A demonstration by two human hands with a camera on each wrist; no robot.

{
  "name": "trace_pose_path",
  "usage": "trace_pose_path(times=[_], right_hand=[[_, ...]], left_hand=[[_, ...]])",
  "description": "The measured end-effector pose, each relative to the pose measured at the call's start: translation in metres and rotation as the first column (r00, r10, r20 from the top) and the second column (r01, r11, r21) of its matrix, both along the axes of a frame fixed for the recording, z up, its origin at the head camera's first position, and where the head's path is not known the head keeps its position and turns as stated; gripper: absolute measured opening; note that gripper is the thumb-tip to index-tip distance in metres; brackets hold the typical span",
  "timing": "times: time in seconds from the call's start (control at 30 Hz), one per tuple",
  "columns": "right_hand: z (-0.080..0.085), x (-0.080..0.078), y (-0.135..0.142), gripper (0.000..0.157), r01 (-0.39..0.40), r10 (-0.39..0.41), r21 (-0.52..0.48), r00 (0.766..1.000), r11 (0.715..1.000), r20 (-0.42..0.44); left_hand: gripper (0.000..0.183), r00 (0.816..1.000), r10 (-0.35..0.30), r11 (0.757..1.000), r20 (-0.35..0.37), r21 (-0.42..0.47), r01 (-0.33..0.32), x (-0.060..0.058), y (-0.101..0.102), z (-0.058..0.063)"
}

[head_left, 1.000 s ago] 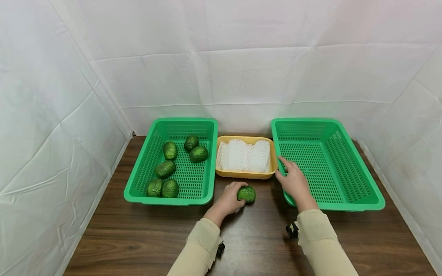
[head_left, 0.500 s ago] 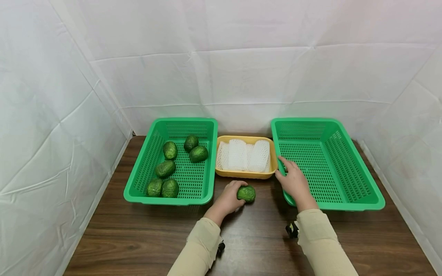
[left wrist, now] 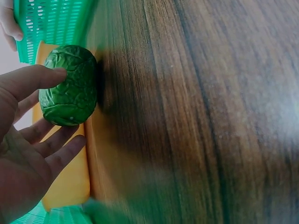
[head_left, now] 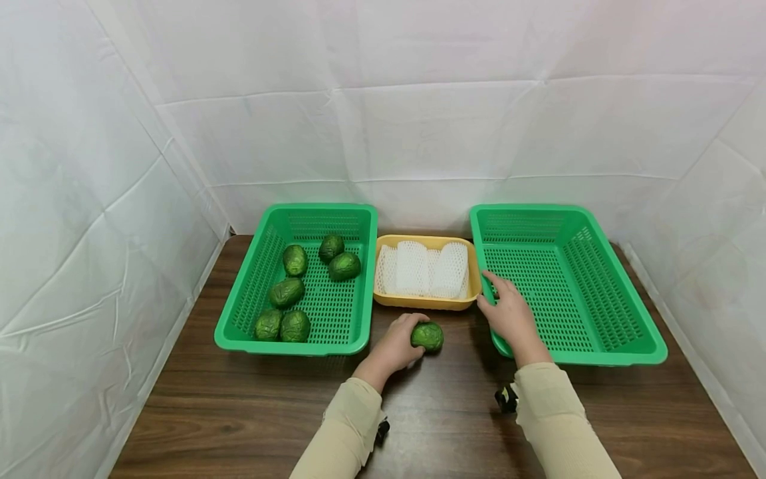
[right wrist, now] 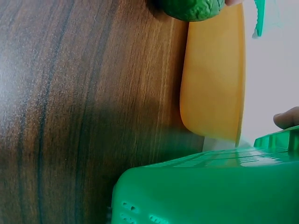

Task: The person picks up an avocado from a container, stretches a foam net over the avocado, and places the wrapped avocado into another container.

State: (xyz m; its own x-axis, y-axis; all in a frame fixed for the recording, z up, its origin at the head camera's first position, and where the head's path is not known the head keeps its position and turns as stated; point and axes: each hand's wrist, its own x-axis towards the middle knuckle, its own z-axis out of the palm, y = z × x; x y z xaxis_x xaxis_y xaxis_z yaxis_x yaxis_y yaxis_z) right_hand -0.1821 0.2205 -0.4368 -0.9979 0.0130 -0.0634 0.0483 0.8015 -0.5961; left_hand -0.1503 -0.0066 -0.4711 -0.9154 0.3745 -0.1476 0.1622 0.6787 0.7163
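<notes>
White cloth (head_left: 419, 133), creased in long folds, hangs along the far, left and right sides of my dark wooden surface (head_left: 239, 412). My left hand (head_left: 397, 346) grasps a wrinkled green fruit (head_left: 427, 337) from its left, thumb on the near side and fingers round the far side. It is low down between the two baskets, on the near side of the yellow tray (head_left: 425, 304) — whether it touches the surface I cannot quite tell. My right hand (head_left: 510, 316) rests over the left rim of the right basket (head_left: 532, 266), its fingers loose rather than clenched, the thumb close to the tray's near right corner.

White nets (head_left: 413, 269) lie piled in the tray, some overlapping. Over in the left basket (head_left: 335, 313) are six more fruits (head_left: 286, 293) — two side by side at the near left, one just beyond them, one farther off, and a pair toward the far right. Both baskets are green, with slotted bottoms and walls. Beige sleeves (head_left: 353, 419) cover my forearms, and something small and black (head_left: 506, 399) shows at each wrist.
</notes>
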Motion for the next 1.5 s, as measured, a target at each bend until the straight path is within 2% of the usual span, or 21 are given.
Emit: trace_pose_path(times=[0.43, 0.57, 0.7, 0.8, 0.93, 1.13, 1.27, 1.37, 1.5], right_hand=[[0.003, -0.001, 0.000, 0.061, -0.007, 0.008, -0.024, 1.000, 1.000, 0.029], [0.009, -0.003, -0.001, 0.064, -0.017, 0.017, -0.010, 0.999, 1.000, 0.037], [0.017, -0.007, -0.008, 0.067, -0.011, 0.012, 0.051, 1.000, 0.999, -0.024], [0.020, -0.011, -0.019, 0.067, -0.054, 0.067, 0.120, 0.992, 0.991, -0.108], [0.017, -0.016, -0.036, 0.063, -0.161, 0.204, 0.228, 0.962, 0.960, -0.181], [0.007, -0.021, -0.053, 0.056, -0.184, 0.258, 0.337, 0.947, 0.923, -0.190], [0.002, -0.024, -0.058, 0.053, -0.167, 0.270, 0.427, 0.944, 0.889, -0.192], [0.000, -0.025, -0.061, 0.052, -0.163, 0.261, 0.431, 0.949, 0.887, -0.178], [0.000, -0.026, -0.064, 0.049, -0.149, 0.226, 0.393, 0.961, 0.907, -0.157]], left_hand=[[0.053, 0.999, 0.001, 1.000, -0.033, 0.014, -0.001, 0.001, -0.001, 0.006], [0.054, 0.999, -0.002, 1.000, -0.049, 0.020, 0.003, 0.002, -0.002, 0.014], [0.052, 0.997, -0.011, 0.999, -0.074, 0.041, 0.014, 0.001, -0.004, 0.031], [0.048, 0.994, -0.007, 0.997, -0.109, 0.079, 0.015, -0.001, -0.010, 0.043], [0.043, 0.987, 0.033, 0.990, -0.159, 0.137, -0.011, -0.005, -0.020, 0.052], [0.035, 0.983, 0.083, 0.968, -0.167, 0.248, -0.040, -0.008, -0.030, 0.047], [0.032, 0.980, 0.080, 0.967, -0.183, 0.253, -0.031, -0.008, -0.031, 0.044], [0.030, 0.977, 0.078, 0.972, -0.200, 0.234, -0.030, -0.008, -0.031, 0.044], [0.029, 0.975, 0.076, 0.977, -0.207, 0.210, -0.031, -0.007, -0.031, 0.044]])
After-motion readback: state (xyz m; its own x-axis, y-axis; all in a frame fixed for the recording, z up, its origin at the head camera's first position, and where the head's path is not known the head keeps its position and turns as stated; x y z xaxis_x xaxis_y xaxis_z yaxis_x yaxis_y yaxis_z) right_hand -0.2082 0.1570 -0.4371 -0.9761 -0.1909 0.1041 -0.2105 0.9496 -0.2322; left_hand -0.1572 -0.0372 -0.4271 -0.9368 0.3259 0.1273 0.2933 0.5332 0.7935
